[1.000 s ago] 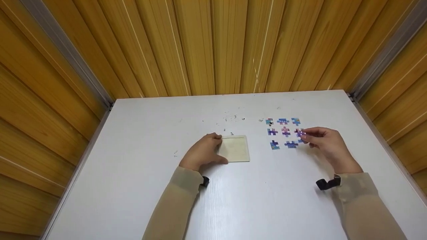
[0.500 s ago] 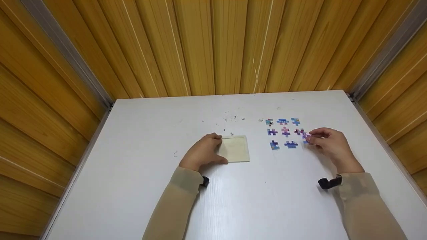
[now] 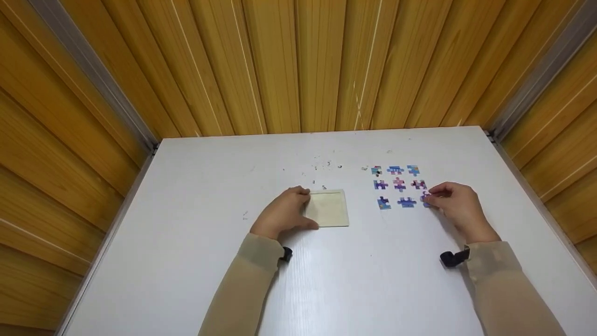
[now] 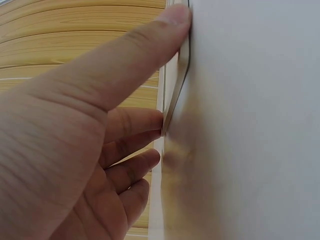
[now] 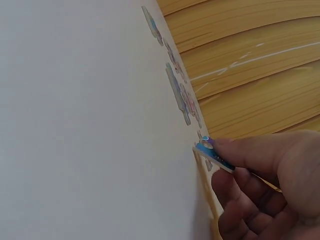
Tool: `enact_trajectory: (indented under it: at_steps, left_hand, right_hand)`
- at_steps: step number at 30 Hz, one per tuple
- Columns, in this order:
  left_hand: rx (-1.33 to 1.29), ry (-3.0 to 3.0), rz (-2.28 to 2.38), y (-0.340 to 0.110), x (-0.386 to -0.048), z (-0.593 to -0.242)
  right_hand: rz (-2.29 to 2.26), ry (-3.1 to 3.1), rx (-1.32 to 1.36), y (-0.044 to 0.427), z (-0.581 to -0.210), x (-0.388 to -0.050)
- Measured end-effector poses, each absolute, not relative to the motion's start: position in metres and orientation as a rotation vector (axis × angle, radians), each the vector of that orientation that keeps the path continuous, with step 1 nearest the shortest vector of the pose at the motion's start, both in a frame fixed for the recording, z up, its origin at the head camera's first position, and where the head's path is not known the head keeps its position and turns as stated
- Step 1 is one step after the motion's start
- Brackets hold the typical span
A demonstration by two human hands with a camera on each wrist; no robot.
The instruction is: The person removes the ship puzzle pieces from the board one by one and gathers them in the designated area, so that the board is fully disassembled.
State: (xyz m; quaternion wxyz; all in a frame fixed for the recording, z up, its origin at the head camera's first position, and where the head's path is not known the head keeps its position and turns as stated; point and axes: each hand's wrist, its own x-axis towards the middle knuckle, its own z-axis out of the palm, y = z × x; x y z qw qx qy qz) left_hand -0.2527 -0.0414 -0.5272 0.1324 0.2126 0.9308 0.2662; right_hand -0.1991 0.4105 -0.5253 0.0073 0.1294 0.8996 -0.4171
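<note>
A pale square puzzle tray (image 3: 332,210) with a raised rim lies flat on the table. My left hand (image 3: 283,213) grips its left side, thumb at the near edge and fingertips at the far corner; the tray's thin edge (image 4: 175,95) shows in the left wrist view. My right hand (image 3: 461,206) pinches a blue and purple puzzle piece (image 5: 212,154) between thumb and fingers. In the right wrist view that piece is tilted. It is at the right end of the nearest row, beside a blue puzzle piece (image 3: 407,202); the fingers partly cover it.
Several other puzzle pieces lie apart in rows right of the tray, among them a pink one (image 3: 399,184) and a corner one (image 3: 384,203). Dark specks mark the white table (image 3: 210,196) behind the tray. Wood-patterned walls (image 3: 317,65) enclose the table's back and sides.
My right hand has carried the pinched piece first rightward, off the middle row's right-hand piece, then toward me and slightly left. The left hand and tray have stayed put.
</note>
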Motion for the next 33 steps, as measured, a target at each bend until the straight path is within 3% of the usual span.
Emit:
enact_trajectory:
  at_steps: [33]
  left_hand:
    - [0.633,2.71,0.762,-0.0403,-0.2518,-0.5264]
  right_hand:
    - [-1.104,2.884,0.386,0.4099,-0.5334,-0.1993]
